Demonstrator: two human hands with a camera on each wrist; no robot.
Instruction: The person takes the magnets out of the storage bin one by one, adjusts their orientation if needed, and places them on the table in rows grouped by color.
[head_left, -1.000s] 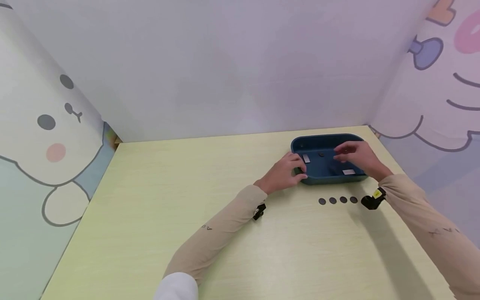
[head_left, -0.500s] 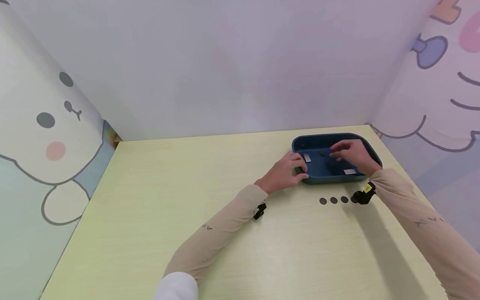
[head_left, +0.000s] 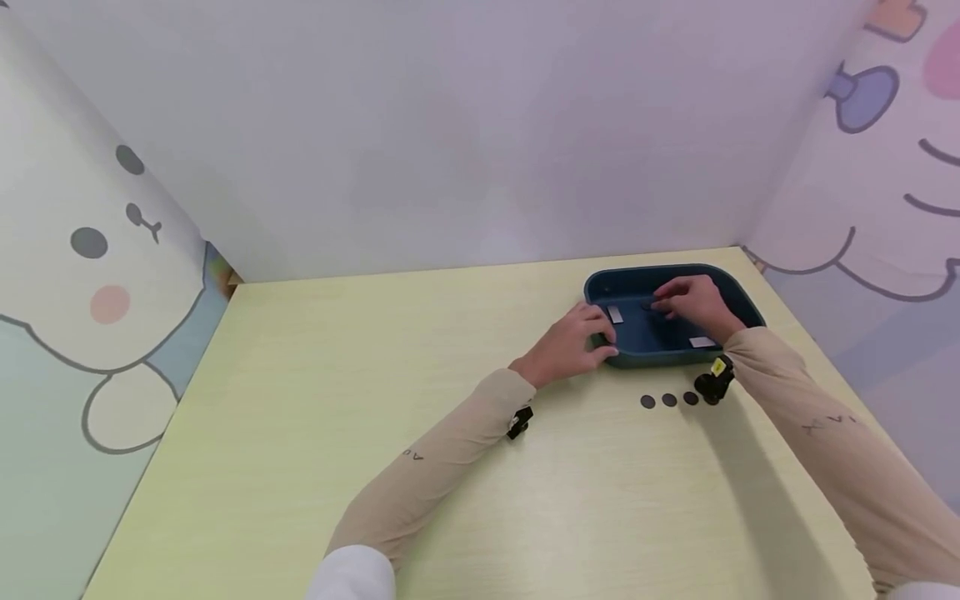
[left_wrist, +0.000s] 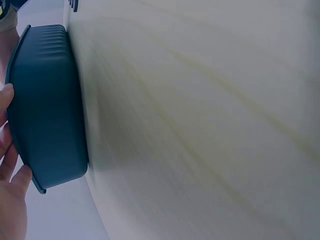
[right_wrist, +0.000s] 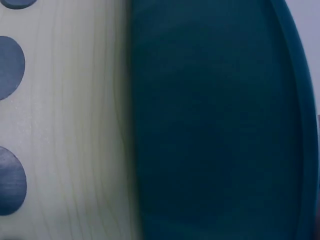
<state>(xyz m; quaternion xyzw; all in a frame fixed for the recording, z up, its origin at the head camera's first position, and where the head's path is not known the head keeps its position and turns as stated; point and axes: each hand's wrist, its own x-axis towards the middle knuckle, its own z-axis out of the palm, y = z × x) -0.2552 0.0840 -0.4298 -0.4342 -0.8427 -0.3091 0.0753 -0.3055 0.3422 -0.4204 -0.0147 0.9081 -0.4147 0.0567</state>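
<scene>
A dark teal plastic tray (head_left: 652, 360) stands at the back right of the table. My left hand (head_left: 567, 343) grips its left rim, the fingers bent over the edge; in the left wrist view, the fingertips lie along the rim of the same tray (left_wrist: 47, 110). Inside it are a small dark disc (head_left: 646, 306) and two white rectangular pieces, one at the left (head_left: 615, 315) and one at the front right (head_left: 702, 342). My right hand (head_left: 697, 302) reaches into the tray, thumb and fingertips right at the disc with a gap between them.
Several flat dark discs (head_left: 648, 402) lie in a row on the table in front of the tray, the rightmost partly covered by the right wrist camera (head_left: 714, 379). A pale wall (head_left: 480, 142) rises behind the pale wood table (head_left: 300, 400).
My right hand has moved left and slightly inward over the tray, its fingertips now at the dark disc. The right forearm swung left too. My left hand stays on the rim.
</scene>
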